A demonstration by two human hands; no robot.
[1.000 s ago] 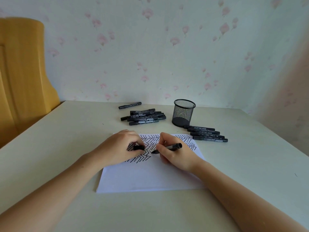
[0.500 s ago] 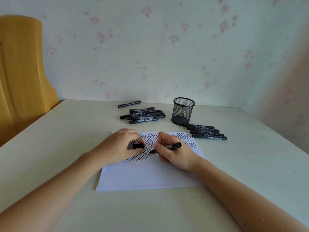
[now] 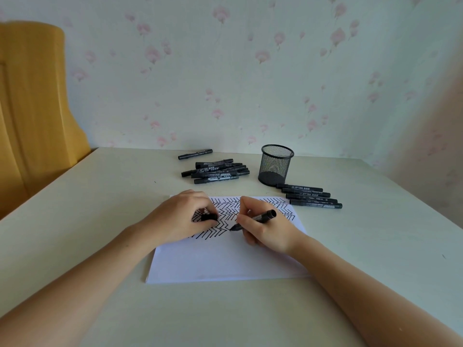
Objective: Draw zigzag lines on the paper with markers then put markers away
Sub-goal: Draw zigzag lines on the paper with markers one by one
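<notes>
Right hand (image 3: 265, 231) grips a marker (image 3: 253, 220) tip-down on the paper (image 3: 225, 261), left hand (image 3: 183, 216) pinches its cap (image 3: 209, 217); zigzags fill the far half, mesh cup (image 3: 276, 164) stands empty.

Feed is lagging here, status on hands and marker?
Right hand grips marker, tip on paper. Left hand pinches cap. Zigzags part done. Mesh cup empty, nothing blocking.

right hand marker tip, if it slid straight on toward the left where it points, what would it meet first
Probably the left hand, which holds the marker cap on the paper; only inked zigzag lines lie between. Depth is hard to judge.
</notes>
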